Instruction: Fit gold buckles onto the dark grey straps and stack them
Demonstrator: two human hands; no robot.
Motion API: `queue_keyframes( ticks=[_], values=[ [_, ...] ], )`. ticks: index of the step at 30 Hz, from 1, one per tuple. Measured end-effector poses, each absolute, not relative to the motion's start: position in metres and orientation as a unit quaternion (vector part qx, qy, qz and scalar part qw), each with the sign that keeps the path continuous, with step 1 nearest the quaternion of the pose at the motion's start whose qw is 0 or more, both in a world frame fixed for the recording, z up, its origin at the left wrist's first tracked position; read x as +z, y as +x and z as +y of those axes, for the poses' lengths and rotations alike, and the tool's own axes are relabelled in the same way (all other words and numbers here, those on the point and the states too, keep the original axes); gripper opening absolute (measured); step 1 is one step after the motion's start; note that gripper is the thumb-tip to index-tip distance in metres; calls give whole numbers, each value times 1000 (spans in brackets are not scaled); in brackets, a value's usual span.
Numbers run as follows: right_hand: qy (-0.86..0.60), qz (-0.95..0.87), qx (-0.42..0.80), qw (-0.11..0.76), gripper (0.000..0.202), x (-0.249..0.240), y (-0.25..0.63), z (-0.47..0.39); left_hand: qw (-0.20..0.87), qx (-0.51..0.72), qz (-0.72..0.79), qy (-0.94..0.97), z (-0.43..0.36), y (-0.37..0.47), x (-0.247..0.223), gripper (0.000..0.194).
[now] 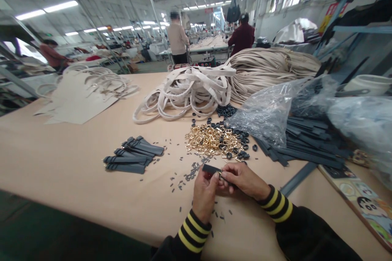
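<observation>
A short dark strap (211, 169) is pinched in my left hand (206, 191), its flat end sticking up past the fingers. My right hand (245, 178) closes on the strap's other end, where a small gold buckle (219, 174) shows between the fingertips. The hands meet over the front of the table, and part of the strap is hidden by the fingers. Just beyond them lies a heap of gold buckles (211, 138) with dark loops (245, 155) along its right side. Small dark pieces (192, 171) are scattered left of my hands.
Several buckled dark straps (131, 155) lie stacked at left. Pale looped straps (186, 89) and pale panels (79, 98) cover the table's back. Clear plastic (266, 110) partly covers dark strips (306, 138) at right, near a picture board (361, 200). People stand farther off.
</observation>
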State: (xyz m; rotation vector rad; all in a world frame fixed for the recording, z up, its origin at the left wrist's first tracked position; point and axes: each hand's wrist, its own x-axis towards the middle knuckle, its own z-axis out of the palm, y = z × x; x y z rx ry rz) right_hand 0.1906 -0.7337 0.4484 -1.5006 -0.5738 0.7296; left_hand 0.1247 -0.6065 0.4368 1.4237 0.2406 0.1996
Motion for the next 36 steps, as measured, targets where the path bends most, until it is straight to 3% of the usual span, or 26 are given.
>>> queue_keyframes(
  ticks=[3,9,14,23,32,36],
  values=[
    [-691,-263,300,603,23,449,190,-733,735,73,116,664,-605,123,434,21],
    [-766,-291,187,542,20,451,189,-733,612,129,107,773,-603,118,436,17],
    [-788,-301,141,518,23,451,189,-735,634,136,99,755,-595,112,447,16],
    [-674,-293,342,586,16,449,183,-734,527,115,100,836,-590,113,445,9],
    [-714,-271,310,566,17,447,186,-734,542,104,50,832,-597,111,447,12],
    [-732,-276,284,555,17,449,187,-736,677,20,54,734,-590,108,455,28]
  ],
)
